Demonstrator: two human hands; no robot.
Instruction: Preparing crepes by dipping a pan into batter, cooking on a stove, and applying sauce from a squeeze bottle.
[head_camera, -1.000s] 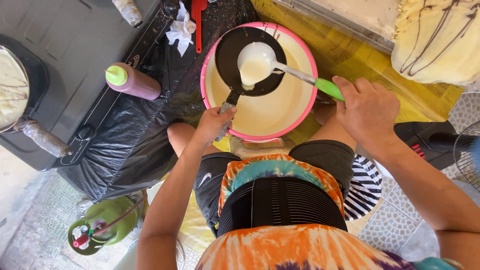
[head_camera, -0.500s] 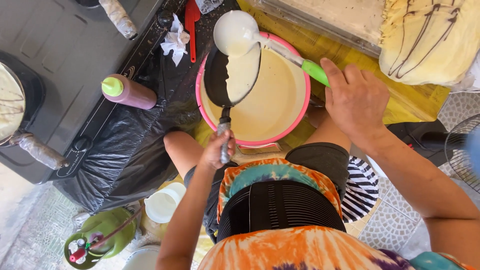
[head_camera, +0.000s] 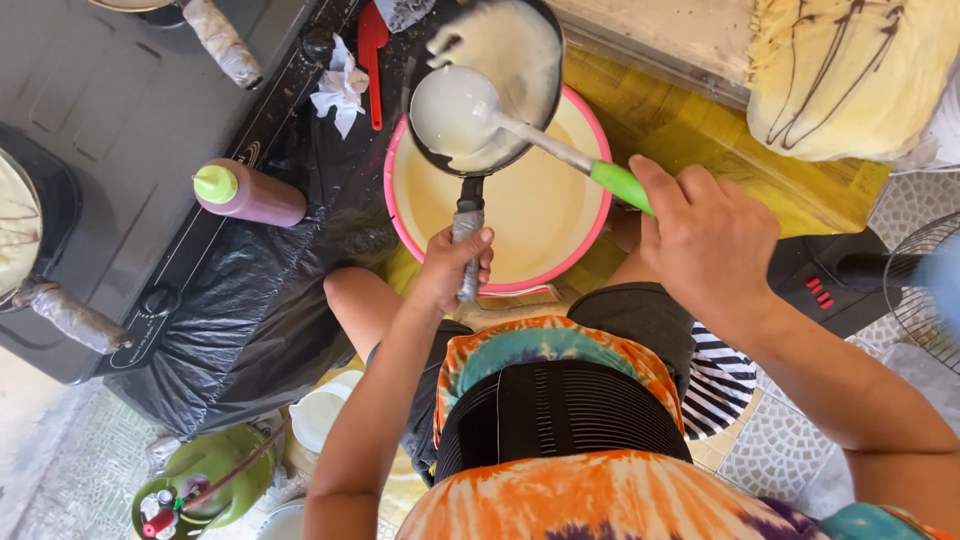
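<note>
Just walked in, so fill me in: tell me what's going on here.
A person is working over a pink-rimmed basin of pale batter. The left hand grips the handle of a small black pan held above the basin; the right hand holds a green-handled ladle over the pan, which is coated with batter.

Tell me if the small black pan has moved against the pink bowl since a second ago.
Yes. The pan, held by the left hand, has shifted up-frame, from over the pink bowl's middle to over its far rim.
</note>
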